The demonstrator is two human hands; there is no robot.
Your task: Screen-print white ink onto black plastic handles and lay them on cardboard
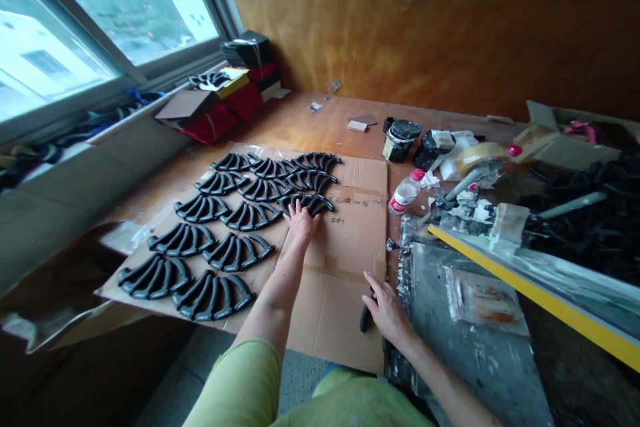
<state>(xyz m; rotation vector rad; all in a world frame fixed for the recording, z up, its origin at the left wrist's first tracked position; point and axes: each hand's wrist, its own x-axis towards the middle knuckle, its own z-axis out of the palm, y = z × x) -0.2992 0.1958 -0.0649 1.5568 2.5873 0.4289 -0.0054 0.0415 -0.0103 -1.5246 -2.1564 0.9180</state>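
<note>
Black, glossy curved pieces, shaped like handles, lie in fan-shaped groups [237, 251] on a flat cardboard sheet [350, 247]. My left hand [301, 220] reaches to the near edge of the rightmost fan [315, 204], its fingers spread and touching the pieces. Whether a piece is pinched under them is hidden. Over the cardboard's right edge, my right hand [387, 310] has a single black curved piece [365, 319] at its thumb and fingers. Its index finger is stretched out, and the hand partly covers the piece.
A red-capped bottle [407, 191] and a black jar [401, 140] stand right of the cardboard. A yellow-edged board [540, 293] slants over a grey plate [465, 333]. Dark pieces are heaped [590, 203] at far right. Red boxes [215, 120] sit by the window.
</note>
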